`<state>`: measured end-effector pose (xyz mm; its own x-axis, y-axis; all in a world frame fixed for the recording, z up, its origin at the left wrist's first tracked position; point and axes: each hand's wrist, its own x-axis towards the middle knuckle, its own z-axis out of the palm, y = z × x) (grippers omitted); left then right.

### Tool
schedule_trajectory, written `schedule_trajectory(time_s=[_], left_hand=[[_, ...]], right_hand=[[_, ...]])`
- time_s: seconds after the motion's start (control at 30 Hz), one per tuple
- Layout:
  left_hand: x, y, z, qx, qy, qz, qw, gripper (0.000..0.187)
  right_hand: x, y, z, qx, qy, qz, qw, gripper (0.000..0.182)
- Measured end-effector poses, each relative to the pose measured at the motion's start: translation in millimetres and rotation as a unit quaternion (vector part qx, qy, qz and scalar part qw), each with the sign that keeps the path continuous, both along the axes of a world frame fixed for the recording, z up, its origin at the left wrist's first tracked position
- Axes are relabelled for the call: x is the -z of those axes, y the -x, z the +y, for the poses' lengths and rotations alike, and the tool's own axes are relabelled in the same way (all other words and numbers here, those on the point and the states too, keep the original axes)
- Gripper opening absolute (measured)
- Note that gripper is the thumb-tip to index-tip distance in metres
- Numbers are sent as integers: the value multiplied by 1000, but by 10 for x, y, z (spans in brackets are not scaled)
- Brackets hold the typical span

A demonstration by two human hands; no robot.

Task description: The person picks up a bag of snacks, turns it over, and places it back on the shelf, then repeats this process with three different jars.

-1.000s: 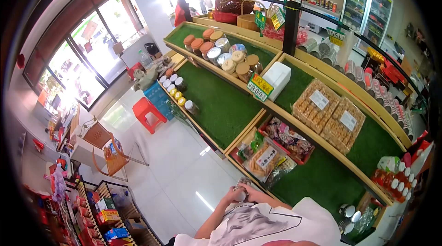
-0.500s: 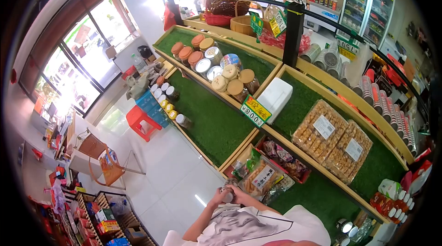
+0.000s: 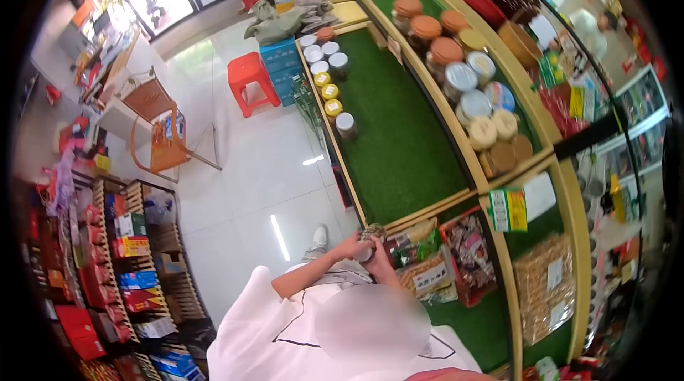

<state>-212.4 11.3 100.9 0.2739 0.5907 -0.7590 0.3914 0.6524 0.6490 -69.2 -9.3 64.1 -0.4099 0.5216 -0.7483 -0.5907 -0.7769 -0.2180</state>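
Note:
Close to the front of my body, both hands are wrapped round a small jar (image 3: 372, 232) with dark, speckled contents and a pale grey end turned towards me. My left hand (image 3: 350, 246) grips it from the left side. Closed on its other side is my right hand (image 3: 382, 261), and the fingers partly hide the jar. The jar is at the near corner of the green-lined display shelf (image 3: 399, 167). Right beside my right hand lie bagged snacks (image 3: 431, 274) with a white label.
Jars with white and yellow lids (image 3: 332, 90) line the shelf's left edge; larger jars (image 3: 459, 78) stand on the upper tier. A red stool (image 3: 251, 81), a brown chair (image 3: 167, 128) and a slatted goods rack (image 3: 142, 267) are to the left.
My view has swung round to the left, and I have moved along the shelf. The jar stays in both hands, now at the corner of the green-lined section.

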Motion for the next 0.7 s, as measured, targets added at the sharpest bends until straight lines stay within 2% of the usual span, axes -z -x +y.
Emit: schedule_trajectory(time_s=[0.3,0.33,0.43,0.53,0.7], left_hand=[[456,854,845,-32,-63,-10,997,98],[520,908,904,-28,-82,-1,996,98],[505,1002,1140,-7,-49,-48,998,93],[472,994,1273,-10,-17,-41,999,95],[326,914,1547,46,35,-80,995,98]], right_hand=[[-122,953,862,-9,16,-92,996,49],[-33,1008,926,8,2,-55,998,47],[248,1091,1089,39,-13,-52,998,45],[222,1091,1193,44,-7,-59,997,44],[253,986,1318,84,18,-84,993,40]])
